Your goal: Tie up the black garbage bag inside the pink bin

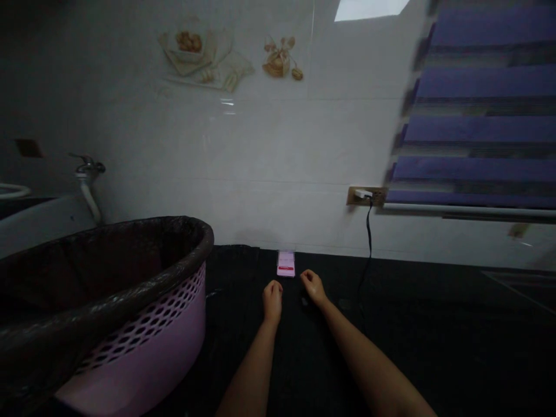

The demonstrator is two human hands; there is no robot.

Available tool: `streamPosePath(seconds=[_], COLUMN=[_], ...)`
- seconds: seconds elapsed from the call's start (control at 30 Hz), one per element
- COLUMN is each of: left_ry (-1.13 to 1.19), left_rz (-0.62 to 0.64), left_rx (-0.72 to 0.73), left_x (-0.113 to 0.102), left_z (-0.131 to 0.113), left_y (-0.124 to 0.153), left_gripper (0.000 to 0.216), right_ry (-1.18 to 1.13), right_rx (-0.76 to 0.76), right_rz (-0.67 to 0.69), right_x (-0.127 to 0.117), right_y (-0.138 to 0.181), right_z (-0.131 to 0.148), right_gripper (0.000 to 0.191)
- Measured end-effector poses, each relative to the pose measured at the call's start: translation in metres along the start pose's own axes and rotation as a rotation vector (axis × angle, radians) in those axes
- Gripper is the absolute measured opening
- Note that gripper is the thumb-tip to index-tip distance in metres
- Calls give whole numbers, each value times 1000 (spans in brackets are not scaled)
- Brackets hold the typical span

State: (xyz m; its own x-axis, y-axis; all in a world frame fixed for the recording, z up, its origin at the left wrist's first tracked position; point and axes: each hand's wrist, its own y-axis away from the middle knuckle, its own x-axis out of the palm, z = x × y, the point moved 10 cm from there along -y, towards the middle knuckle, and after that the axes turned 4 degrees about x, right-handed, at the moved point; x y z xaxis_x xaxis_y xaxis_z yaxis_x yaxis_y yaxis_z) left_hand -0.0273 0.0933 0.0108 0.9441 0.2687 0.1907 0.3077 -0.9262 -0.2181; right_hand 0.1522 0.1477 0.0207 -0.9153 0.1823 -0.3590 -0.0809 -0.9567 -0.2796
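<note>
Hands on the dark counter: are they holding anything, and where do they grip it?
It cannot be told. The left hand and right hand are both curled on the black counter, just short of the small pink packet, not touching it.

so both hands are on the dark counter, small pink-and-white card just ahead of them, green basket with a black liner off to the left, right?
Not quite: the head view shows the basket is pink, not green. The rest holds: left hand, right hand, card, black liner.

— We face a glossy white tiled wall (260,150) with food decals (204,55); dim light.
— At our right hangs a purple striped blind (478,116); a black cable (368,231) drops from the brass socket (367,196).
</note>
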Motion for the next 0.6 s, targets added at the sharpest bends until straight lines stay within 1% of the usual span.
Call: streamPosePath(seconds=[0.17, 0.4, 0.6], left_ry=[-90, -220, -240], left_rz=[-32, -13, -7], left_rx=[-19, 107, 96], left_x=[-3, -2, -2], left_z=[-3, -11, -9], left_y=[2, 2, 3], left_gripper=[19, 22, 21], right_ry=[6, -3, -72], right_rx=[-12, -32, 24], right_rz=[19, 21, 24], right_x=[-6, -21, -36], right_y=[21, 52, 74], right_z=[8, 18, 21], right_gripper=[23, 22, 22])
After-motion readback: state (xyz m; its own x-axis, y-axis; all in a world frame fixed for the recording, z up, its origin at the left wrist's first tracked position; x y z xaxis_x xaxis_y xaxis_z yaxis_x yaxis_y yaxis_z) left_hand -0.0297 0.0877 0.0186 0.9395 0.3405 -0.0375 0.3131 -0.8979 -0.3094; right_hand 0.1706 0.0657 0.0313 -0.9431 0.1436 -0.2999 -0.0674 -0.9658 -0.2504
